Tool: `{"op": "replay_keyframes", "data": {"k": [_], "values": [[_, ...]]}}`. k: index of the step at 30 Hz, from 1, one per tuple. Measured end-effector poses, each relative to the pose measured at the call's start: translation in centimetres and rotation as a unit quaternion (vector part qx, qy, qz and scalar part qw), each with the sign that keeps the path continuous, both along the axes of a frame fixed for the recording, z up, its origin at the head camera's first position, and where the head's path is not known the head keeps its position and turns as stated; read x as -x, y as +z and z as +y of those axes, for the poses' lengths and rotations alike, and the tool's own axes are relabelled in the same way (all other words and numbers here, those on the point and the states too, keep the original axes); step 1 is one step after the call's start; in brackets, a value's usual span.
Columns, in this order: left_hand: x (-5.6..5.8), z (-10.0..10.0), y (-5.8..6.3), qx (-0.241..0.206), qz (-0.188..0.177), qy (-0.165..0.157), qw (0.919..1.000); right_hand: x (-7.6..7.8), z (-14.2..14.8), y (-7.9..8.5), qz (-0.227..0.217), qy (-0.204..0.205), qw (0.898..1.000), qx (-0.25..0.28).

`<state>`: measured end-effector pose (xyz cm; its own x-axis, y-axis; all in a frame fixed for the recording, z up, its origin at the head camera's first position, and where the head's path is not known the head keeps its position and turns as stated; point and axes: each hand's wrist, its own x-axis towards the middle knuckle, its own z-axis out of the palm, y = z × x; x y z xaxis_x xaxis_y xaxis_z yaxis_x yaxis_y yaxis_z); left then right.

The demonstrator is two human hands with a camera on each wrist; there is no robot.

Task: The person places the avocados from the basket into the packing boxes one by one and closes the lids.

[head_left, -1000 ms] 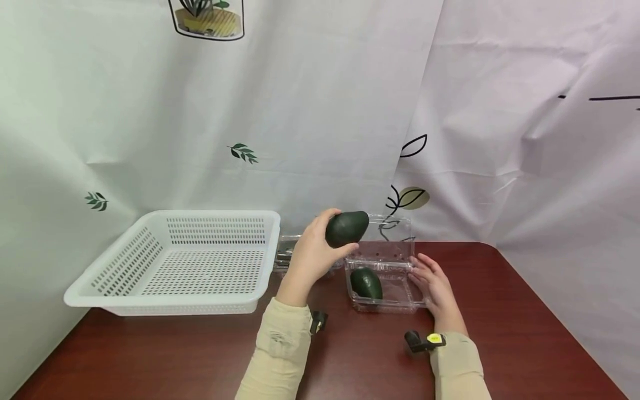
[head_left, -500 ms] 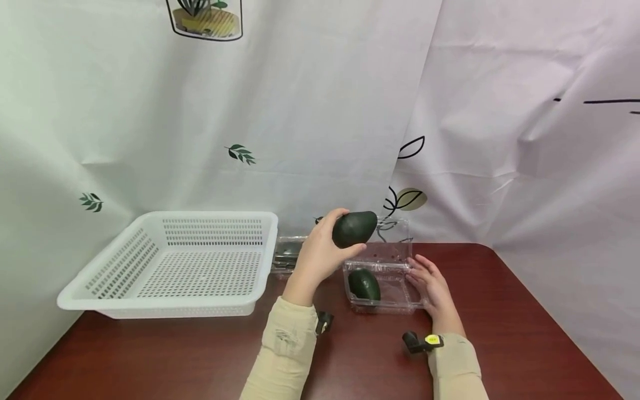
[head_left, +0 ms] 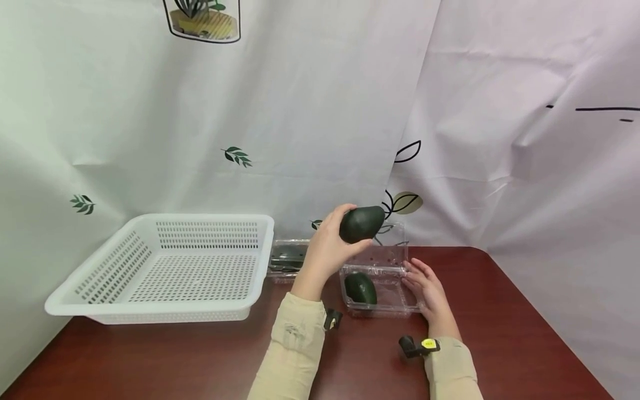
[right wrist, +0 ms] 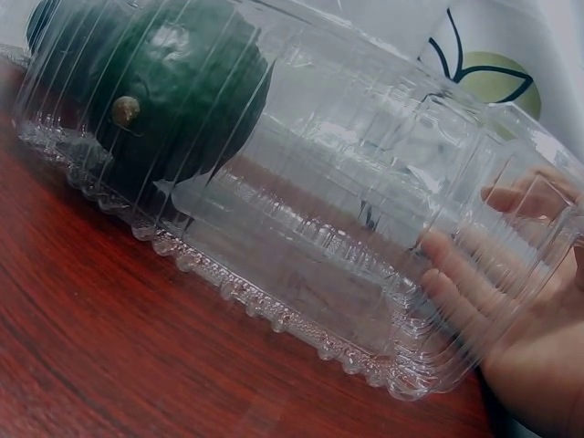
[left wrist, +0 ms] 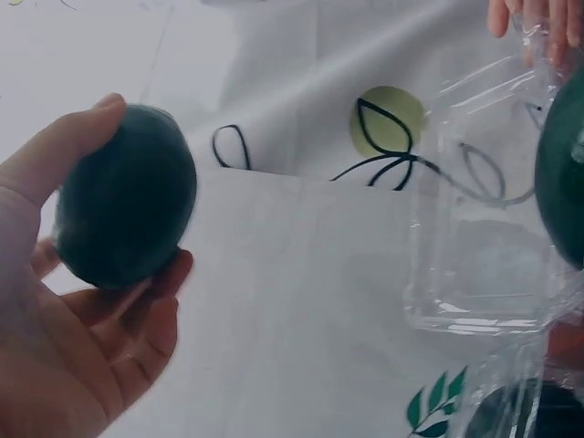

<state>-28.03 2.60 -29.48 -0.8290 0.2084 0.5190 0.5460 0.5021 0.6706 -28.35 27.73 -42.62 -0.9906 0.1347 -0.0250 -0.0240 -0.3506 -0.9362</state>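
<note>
My left hand [head_left: 326, 247] grips a dark green avocado [head_left: 362, 224] between thumb and fingers, raised above a clear plastic clamshell box [head_left: 392, 291]. The same avocado [left wrist: 128, 196] fills the grasp in the left wrist view. The box stands with its lid [head_left: 392, 253] up at the back. Inside its left half lies another avocado [head_left: 361, 287], its stem end [right wrist: 126, 111] facing the right wrist camera. My right hand [head_left: 432, 294] rests against the right side of the box, fingers [right wrist: 465, 292] extended along the outer wall.
A white perforated basket [head_left: 150, 314] stands on the left of the dark red table [head_left: 200, 361]. Between basket and box, at the back, sits another clear container [head_left: 287, 255] with something dark green in it, partly behind my left arm. A printed white curtain [head_left: 320, 111] hangs behind.
My left hand has carried the avocado to the right, over the box. My right hand has stayed at the box's side. The head view has shifted slightly.
</note>
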Motion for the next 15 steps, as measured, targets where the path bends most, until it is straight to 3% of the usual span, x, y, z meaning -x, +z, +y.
{"op": "replay_keyframes", "data": {"k": [6,15], "values": [[1.0,1.5,-0.9,-0.011,0.002,-0.034,0.9994,-0.1,0.1,-0.2,-0.004,-0.013,1.0,0.006],[1.2,2.1,-2.6,-0.043,0.012,-0.052,0.9976,0.1,-0.2,-0.1,-0.009,-0.011,1.0,0.002]]}}
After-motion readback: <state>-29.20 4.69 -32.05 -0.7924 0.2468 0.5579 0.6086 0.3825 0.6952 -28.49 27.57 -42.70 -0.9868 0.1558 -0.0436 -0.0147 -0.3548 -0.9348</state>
